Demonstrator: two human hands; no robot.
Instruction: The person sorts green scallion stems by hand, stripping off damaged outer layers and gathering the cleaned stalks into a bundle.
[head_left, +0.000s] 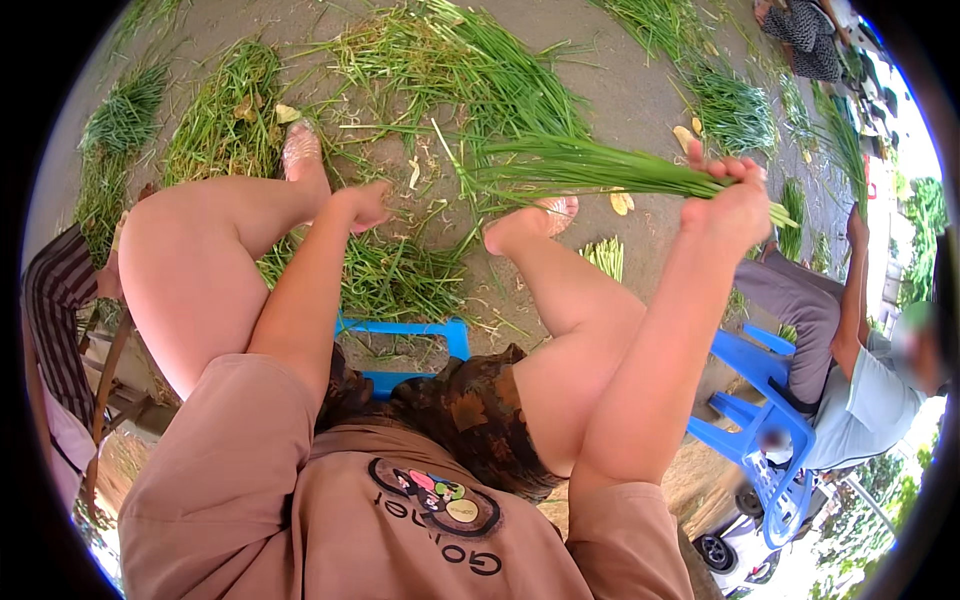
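Note:
My right hand is closed around a bunch of long green garlic-chive-like stalks, lifted above the ground. Their pale cut ends stick out to the right of the fist, and the leaf tips fan out leftward. In front of my left knee, my left hand hangs with its fingers apart and nothing visible in it. Below that hand lies a loose pile of tangled green leaves between my feet. A larger heap of the stalks spreads on the ground ahead.
Leafy debris lies by my left foot, and stalk ends show beside my right leg. More stalks lie farther right. Under me is a blue plastic stool. At right, a person on a blue chair holds stalks; another sits at left.

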